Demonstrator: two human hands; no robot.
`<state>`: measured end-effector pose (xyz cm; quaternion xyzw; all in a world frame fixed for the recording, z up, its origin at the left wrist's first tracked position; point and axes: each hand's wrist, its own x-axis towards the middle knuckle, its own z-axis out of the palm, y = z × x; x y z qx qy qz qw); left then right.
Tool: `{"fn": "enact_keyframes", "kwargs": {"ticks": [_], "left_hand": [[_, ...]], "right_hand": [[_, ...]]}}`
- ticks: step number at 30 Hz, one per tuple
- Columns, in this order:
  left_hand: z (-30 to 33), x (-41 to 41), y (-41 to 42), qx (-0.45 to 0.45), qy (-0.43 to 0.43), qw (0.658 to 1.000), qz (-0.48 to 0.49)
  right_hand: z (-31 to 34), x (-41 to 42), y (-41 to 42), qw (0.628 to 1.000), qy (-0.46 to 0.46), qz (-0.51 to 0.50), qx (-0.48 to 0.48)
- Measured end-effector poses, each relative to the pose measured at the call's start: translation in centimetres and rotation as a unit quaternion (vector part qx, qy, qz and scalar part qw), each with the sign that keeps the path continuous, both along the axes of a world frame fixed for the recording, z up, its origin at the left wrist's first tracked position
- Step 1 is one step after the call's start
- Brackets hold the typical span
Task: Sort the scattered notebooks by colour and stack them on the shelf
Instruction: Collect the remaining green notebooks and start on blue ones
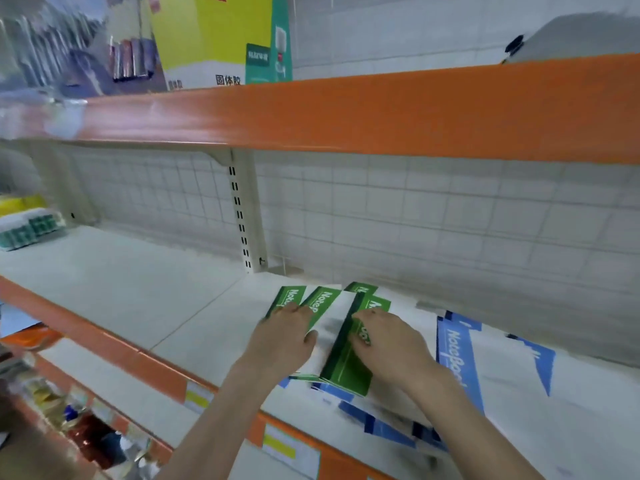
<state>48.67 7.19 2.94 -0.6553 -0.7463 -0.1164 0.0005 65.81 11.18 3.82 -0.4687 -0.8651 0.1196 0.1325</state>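
**On the middle shelf: both hands on the green notebooks**

On the pale shelf (145, 292) with the orange front edge, a fanned bunch of green notebooks (346, 362) lies near the middle, their white and green covers overlapping. The left hand (282, 336) lies flat on the left side of the bunch, fingers nearly straight and pressing down on two green covers, thumb stretched toward the right. The right hand (388, 341) lies on the right side, its fingers bent onto a green cover; whether they pinch it or only press cannot be told through the blur.

Blue notebooks (460, 362) lie just to the right of the green ones, touching them, and more blue covers (381, 424) stick out from under the green bunch toward the shelf's front edge. Yellow price labels (278, 445) sit on the orange strip below.

At the far left of the shelf is a stack of green and white packs (29, 228). On the upper shelf (381, 112) stands a yellow box (211, 36).
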Motion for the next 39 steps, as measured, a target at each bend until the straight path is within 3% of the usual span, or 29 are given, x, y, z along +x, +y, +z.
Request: {"fn": "enact_keyframes", "kwargs": {"ticks": [9,13,17,20,23,26,30,36,39], "left_hand": [[-2.1,-4.3,3.6,-0.039,-0.036,0.996,-0.071],[-3.0,-4.8,4.9,-0.085,-0.017,0.994,-0.064],[-3.9,-3.9,6.0,-0.077,0.006,0.994,-0.083],[-4.7,-3.0,6.9,-0.036,-0.088,0.982,-0.164],[-4.8,-2.0,7.3,0.002,-0.233,0.940,-0.247],[-4.2,-1.2,7.4,-0.016,-0.357,0.909,-0.214],[-4.1,-1.4,7.8,-0.072,-0.510,0.838,-0.182],[-4.3,-1.7,7.9,-0.099,-0.479,0.851,-0.193],[-4.8,-1.5,7.7,-0.079,-0.497,0.845,-0.180]], "right_hand": [[-0.9,-4.8,1.3,0.980,-0.064,-0.187,-0.013],[-1.2,-6.0,1.5,0.968,-0.097,-0.229,-0.013],[-1.1,-5.9,1.8,0.966,-0.082,-0.245,-0.019],[-1.0,-5.5,1.9,0.966,-0.049,-0.254,-0.027],[-0.9,-5.1,2.1,0.964,-0.026,-0.263,-0.030],[-0.8,-4.5,2.5,0.958,-0.021,-0.284,-0.034],[-0.8,-4.8,2.8,0.959,-0.022,-0.281,-0.037],[-0.9,-5.1,2.9,0.966,-0.026,-0.255,0.023],[-0.1,-4.1,3.6,0.972,0.068,-0.226,-0.023]]}}
